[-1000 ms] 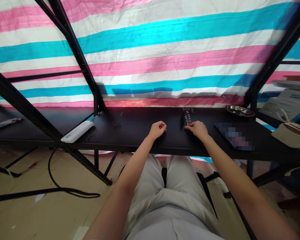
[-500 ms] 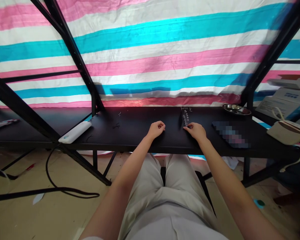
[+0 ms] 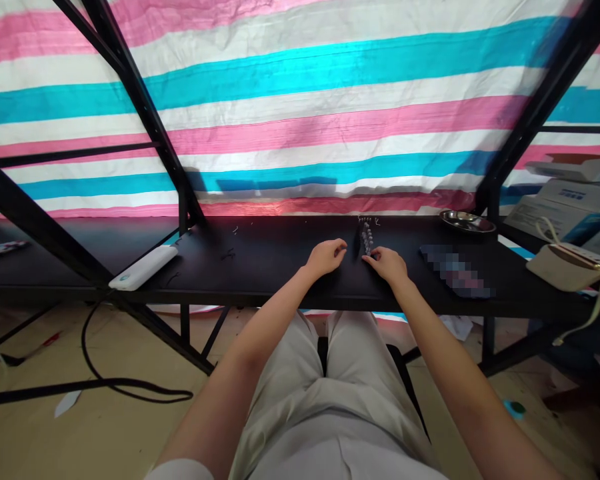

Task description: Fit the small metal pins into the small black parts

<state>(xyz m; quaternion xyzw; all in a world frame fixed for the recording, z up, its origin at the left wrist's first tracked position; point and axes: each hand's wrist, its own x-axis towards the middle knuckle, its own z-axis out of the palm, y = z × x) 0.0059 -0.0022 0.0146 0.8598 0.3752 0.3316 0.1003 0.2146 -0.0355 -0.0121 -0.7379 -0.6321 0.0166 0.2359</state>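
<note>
A narrow dark strip with a row of clear, bead-like bumps [image 3: 367,235] runs from front to back on the black table [image 3: 275,267]. My right hand [image 3: 390,265] pinches its near end between thumb and fingers. Just left of the strip and apart from it, my left hand [image 3: 326,257] is closed, fingertips together; whatever may be between them is too small to make out. Small pale curled bits [image 3: 377,221] lie around the strip's far end.
A shiny metal dish [image 3: 467,221] and a blurred-out flat object [image 3: 455,272] are on the right, near a beige pouch [image 3: 563,268] and boxes [image 3: 565,200]. On the left lies a white oblong device [image 3: 144,268]. Black frame posts [image 3: 143,100] flank the table before a striped sheet [image 3: 330,73].
My left hand has moved right, closer to the strip. My right hand keeps its pinch on the strip's near end. The whole view has shifted slightly.
</note>
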